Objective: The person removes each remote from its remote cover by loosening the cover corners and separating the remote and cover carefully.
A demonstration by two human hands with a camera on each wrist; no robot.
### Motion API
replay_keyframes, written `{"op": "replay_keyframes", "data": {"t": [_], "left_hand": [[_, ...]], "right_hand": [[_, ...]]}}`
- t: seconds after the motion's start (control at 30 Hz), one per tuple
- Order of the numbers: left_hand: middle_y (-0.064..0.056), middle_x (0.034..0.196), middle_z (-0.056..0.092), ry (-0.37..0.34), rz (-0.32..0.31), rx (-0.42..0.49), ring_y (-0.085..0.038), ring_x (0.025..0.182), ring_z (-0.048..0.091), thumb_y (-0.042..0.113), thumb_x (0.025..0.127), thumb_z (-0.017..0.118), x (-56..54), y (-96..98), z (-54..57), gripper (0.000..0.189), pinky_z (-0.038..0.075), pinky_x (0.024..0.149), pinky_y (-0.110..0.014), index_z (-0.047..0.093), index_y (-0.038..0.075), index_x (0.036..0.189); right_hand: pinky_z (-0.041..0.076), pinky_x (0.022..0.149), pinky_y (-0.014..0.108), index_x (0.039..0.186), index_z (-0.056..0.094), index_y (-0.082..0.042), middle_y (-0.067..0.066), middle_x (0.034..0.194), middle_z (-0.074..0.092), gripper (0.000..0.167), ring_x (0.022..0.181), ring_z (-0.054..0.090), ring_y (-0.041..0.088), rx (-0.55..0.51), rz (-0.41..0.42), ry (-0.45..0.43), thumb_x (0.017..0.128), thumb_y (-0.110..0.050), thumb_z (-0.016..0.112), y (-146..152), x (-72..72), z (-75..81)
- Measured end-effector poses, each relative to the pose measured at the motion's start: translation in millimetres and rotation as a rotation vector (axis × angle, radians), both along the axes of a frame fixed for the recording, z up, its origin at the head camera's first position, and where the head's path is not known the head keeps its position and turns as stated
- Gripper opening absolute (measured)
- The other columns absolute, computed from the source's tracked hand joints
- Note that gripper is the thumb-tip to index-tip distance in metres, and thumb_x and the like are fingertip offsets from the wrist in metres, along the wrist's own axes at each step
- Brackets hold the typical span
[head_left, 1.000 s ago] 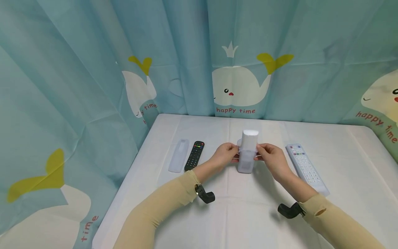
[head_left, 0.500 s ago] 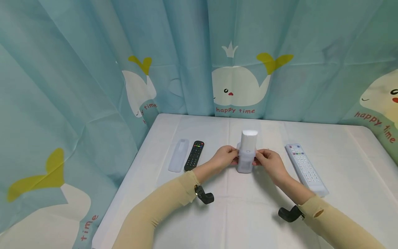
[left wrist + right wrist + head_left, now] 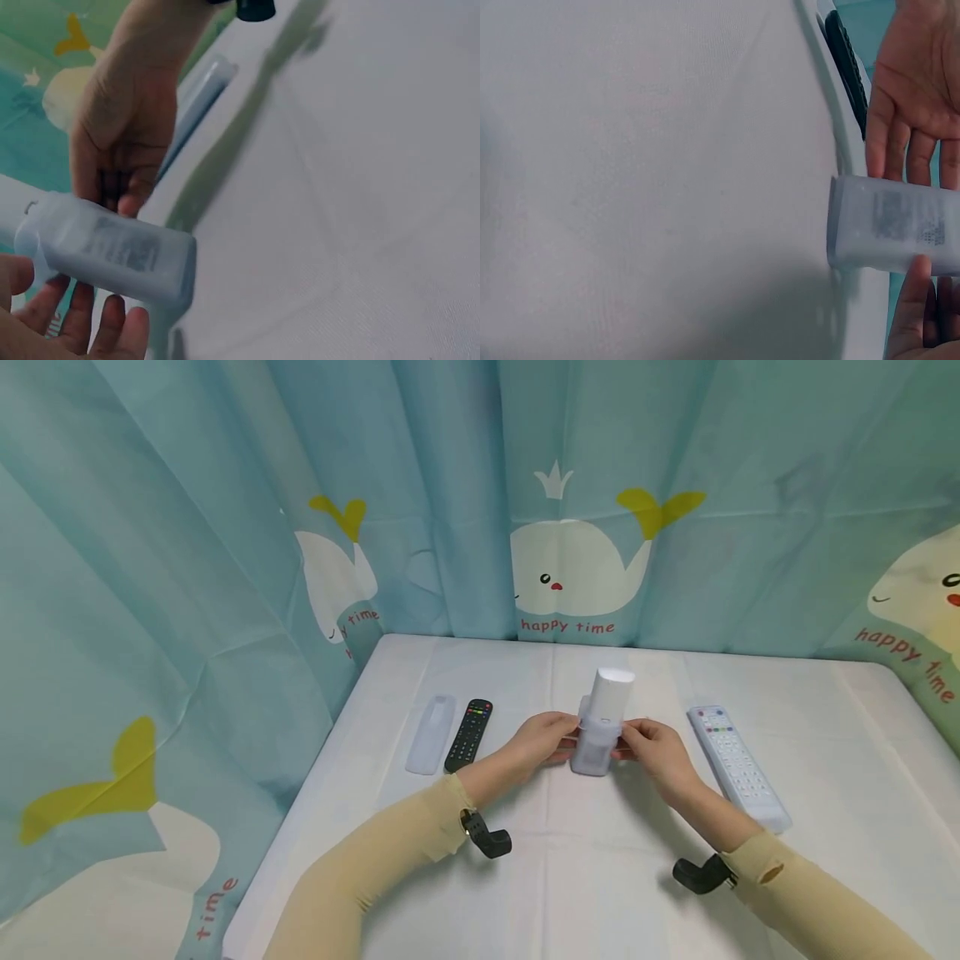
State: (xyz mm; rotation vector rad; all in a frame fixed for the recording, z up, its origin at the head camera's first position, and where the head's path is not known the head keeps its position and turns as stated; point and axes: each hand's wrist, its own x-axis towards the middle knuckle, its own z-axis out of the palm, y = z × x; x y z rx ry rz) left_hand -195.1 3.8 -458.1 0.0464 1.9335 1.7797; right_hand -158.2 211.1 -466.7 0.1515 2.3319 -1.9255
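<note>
A white remote control stands on end, its lower part inside a translucent silicone sleeve and its top bare. Its top leans slightly to the right in the head view. A printed label shows dimly through the sleeve in the left wrist view. My left hand grips the sleeve's left edge between thumb and fingers. On the opposite side, my right hand pinches the edge of the sleeve. The remote's button side faces away and is hidden.
Left of my hands lie a black remote and, beside it, a flat translucent sleeve. A larger white remote in a clear cover lies to the right. A curtain hangs behind the white table.
The remote's top has tipped to the right from nearly upright. The sleeve's foot stays in about the same place. My right hand has moved slightly down, and both hands still hold the sleeve.
</note>
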Motion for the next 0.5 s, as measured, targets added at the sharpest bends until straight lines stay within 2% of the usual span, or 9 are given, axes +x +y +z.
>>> {"op": "replay_keyframes", "data": {"t": [0.1,0.3,0.5], "left_hand": [[-0.007,0.119,0.068,-0.035,0.028,0.02,-0.022,0.11,0.066,0.028,0.105,0.06,-2.2,1.7,3.7,0.037,0.055,0.096,-0.039,0.065,0.002,0.13],[-0.01,0.114,0.068,-0.192,0.101,0.107,-0.023,0.106,0.066,0.028,0.103,0.064,-6.2,4.6,5.7,0.04,0.056,0.094,-0.036,0.064,-0.004,0.128],[-0.009,0.11,0.07,-0.269,0.122,0.129,-0.021,0.101,0.066,0.027,0.103,0.064,-9.1,5.3,10.9,0.036,0.056,0.093,-0.037,0.067,-0.002,0.124]], "right_hand": [[0.056,0.078,0.022,0.125,0.054,0.017,0.009,0.103,0.066,0.039,0.083,0.065,0.008,-0.027,-0.013,-0.012,0.109,-0.018,0.05,-1.3,0.2,0.7],[0.056,0.078,0.022,0.125,0.054,0.018,0.007,0.101,0.066,0.043,0.084,0.064,0.007,-0.061,-0.037,-0.031,0.109,-0.022,0.05,-4.6,2.0,1.5],[0.056,0.079,0.02,0.131,0.052,0.021,0.008,0.105,0.063,0.05,0.084,0.063,0.008,-0.121,-0.056,-0.073,0.11,-0.025,0.049,-6.0,3.0,0.6]]}}
